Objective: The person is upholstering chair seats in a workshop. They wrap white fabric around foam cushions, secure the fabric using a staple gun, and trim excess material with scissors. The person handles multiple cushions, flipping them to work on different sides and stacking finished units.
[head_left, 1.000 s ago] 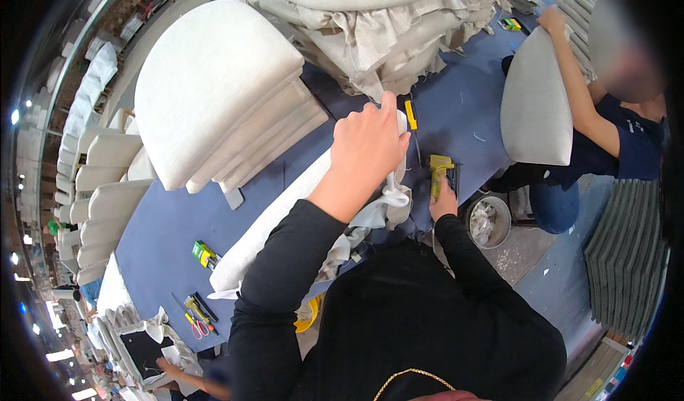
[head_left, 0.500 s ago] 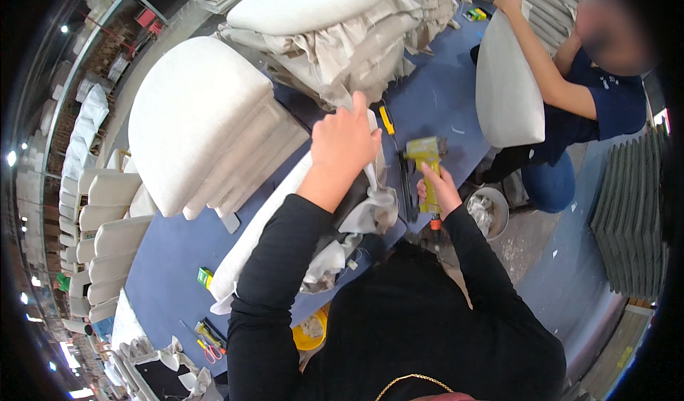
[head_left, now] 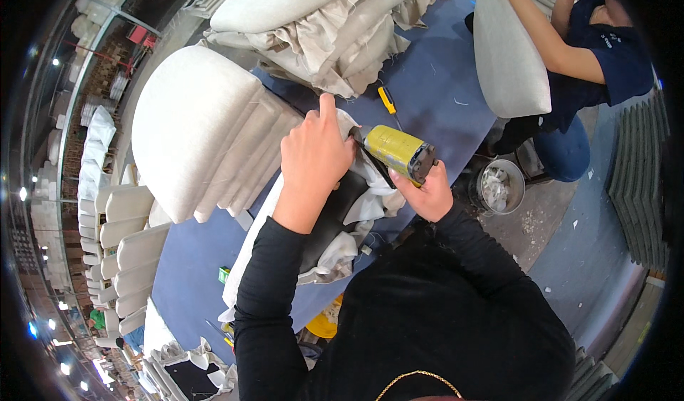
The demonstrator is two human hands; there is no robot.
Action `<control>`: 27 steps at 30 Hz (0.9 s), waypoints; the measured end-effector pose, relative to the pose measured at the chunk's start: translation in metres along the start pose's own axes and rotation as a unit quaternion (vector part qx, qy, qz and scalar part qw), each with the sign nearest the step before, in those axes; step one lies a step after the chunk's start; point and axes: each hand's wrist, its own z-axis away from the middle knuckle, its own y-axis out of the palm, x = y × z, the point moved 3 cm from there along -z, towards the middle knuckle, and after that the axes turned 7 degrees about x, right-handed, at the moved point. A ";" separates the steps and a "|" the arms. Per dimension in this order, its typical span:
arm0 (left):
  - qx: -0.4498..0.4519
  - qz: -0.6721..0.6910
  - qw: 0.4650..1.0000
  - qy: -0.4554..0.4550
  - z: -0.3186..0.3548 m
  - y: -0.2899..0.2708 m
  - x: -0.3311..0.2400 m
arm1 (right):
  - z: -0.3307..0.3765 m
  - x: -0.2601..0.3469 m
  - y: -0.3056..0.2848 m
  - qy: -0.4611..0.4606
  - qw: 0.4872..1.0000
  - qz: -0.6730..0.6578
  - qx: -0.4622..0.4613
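An upholstered seat pad lies bottom up across the table before me, its dark underside point(head_left: 329, 219) ringed by loose pale fabric point(head_left: 366, 209). At its far end my left hand point(head_left: 315, 155) is closed on the fabric edge, index finger stretched forward; the fingertips are partly hidden. My right hand point(head_left: 430, 194) grips a yellow-green staple gun point(head_left: 396, 149), whose handle is mostly hidden. The gun's black nose meets the pad's far end, close beside my left fingers. Just beyond lies a yellow-handled screwdriver-like tool point(head_left: 386, 100).
Finished pale cushions point(head_left: 192, 123) are stacked at left, and a heap of fabric-covered pads point(head_left: 335, 45) stands at the back of the blue table point(head_left: 456, 80). A co-worker point(head_left: 581, 59) handles another pad point(head_left: 506, 66) at right. A scrap bucket point(head_left: 514, 200) stands on the floor.
My right hand has raised the staple gun and swung it left, bringing its nose onto the pad. My left hand has moved slightly left and lower over the fabric edge.
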 end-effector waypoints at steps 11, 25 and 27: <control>-0.016 -0.006 0.999 0.027 0.007 0.001 0.003 | 0.001 0.010 0.003 -0.007 1.000 0.021 -0.005; -0.075 0.149 0.986 0.019 0.093 -0.035 0.094 | 0.037 -0.153 -0.026 0.325 0.945 0.006 0.012; -0.124 0.200 0.970 0.057 0.123 -0.041 0.111 | 0.058 -0.229 -0.036 0.272 0.960 0.054 -0.041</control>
